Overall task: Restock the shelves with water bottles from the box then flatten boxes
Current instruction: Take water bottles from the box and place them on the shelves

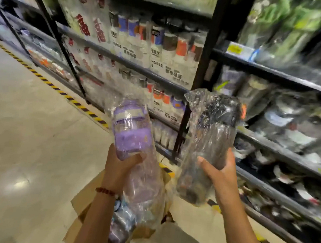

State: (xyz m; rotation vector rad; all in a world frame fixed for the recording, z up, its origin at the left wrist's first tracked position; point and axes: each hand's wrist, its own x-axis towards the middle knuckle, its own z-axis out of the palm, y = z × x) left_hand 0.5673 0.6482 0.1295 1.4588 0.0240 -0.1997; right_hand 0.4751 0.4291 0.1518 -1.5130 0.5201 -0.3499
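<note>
Two hands each grip a plastic-wrapped bottle: the left hand (121,163) curls around the purple bottle (134,138), the right hand (221,172) around the black bottle (210,142). Both are raised above the open cardboard box (88,206), facing the shelves (277,155). Best to seat one at a time, base first, upright, so the slippery wrap doesn't slide.

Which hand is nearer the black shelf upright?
Right. The right hand holds the black bottle beside the upright; the left hand, holding the purple bottle, is farther left.
</note>
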